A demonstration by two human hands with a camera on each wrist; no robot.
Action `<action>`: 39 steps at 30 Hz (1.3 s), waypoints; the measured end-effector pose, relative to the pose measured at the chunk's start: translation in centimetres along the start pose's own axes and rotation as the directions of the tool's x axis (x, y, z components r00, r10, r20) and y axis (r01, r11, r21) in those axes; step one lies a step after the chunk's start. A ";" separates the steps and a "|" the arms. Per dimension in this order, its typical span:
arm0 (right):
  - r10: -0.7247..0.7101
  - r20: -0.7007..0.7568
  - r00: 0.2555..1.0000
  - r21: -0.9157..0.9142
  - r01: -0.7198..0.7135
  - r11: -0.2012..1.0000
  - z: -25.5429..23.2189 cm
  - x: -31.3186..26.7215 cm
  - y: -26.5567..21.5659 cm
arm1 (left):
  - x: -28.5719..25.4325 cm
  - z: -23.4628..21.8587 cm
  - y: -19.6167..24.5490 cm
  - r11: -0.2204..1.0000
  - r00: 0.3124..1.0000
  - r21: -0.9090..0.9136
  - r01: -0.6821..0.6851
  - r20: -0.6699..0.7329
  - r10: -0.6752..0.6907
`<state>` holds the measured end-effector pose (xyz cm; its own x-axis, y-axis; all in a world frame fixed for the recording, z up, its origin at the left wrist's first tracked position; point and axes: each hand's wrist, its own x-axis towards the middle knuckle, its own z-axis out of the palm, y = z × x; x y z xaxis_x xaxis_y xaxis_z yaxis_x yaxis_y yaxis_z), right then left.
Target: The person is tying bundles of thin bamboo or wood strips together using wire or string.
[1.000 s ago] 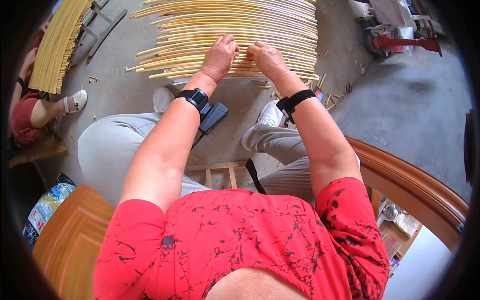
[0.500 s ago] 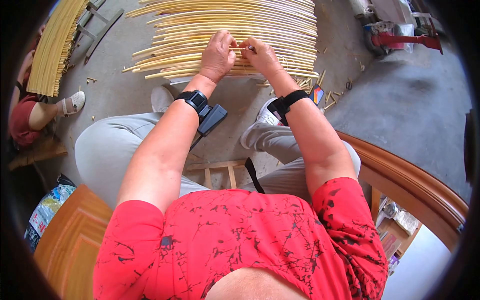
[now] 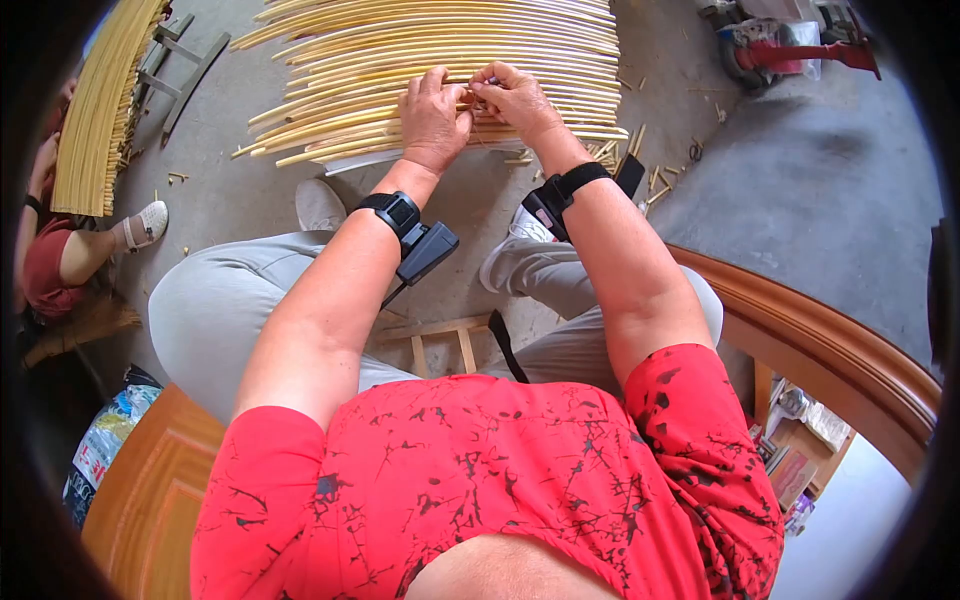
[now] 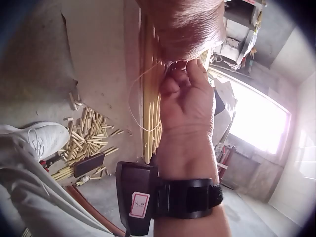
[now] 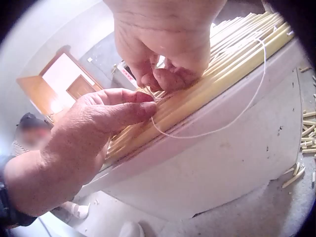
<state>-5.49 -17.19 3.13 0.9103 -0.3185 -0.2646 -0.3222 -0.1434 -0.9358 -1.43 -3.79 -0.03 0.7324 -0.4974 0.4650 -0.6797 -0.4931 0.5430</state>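
Observation:
A row of slim yellow sticks lies side by side in front of me. At its near edge, my left hand pinches a thin white string between thumb and forefinger. My right hand is close against it, fingers curled and tips together on the same string, just above the sticks. In the right wrist view, the string sags in a wide loop from the left thumb tip over the near edge and back up to the sticks. The right hand's palm partly hides the pinch there.
Cut stick pieces litter the floor by my white shoe, with a dark flat slab among them. At left, another person's leg shows beside a second stick mat. A wooden rail curves at right.
Both hands stay together at the near edge, and the right hand's fingers have shifted and closed in. The head view has moved slightly, so the sticks appear further left.

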 end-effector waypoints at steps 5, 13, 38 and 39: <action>-0.018 0.019 1.000 0.043 0.017 0.999 -0.3 0.2 0.6 | 0.1 0.3 -0.2 0.999 0.999 -0.043 0.029 -0.032 -0.031; -0.001 0.020 1.000 0.001 0.001 1.000 -0.2 -0.1 0.0 | 0.1 0.1 0.1 0.995 0.996 -0.098 -0.019 -0.088 0.010; 0.151 -0.699 0.699 0.460 0.277 0.844 -16.4 -2.1 -8.4 | -0.4 1.2 0.1 0.978 0.999 0.203 -0.037 0.039 0.030; 0.078 -0.693 0.717 0.410 0.303 0.860 -18.5 -3.1 -8.5 | -0.4 1.3 0.0 0.977 0.998 0.207 -0.042 0.047 0.033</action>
<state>-10.33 -32.30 16.21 0.4472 -0.8888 -0.1007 0.1058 0.1644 -0.9807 -1.76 -4.54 -1.13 0.7065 -0.5467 0.4495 -0.7040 -0.6083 0.3666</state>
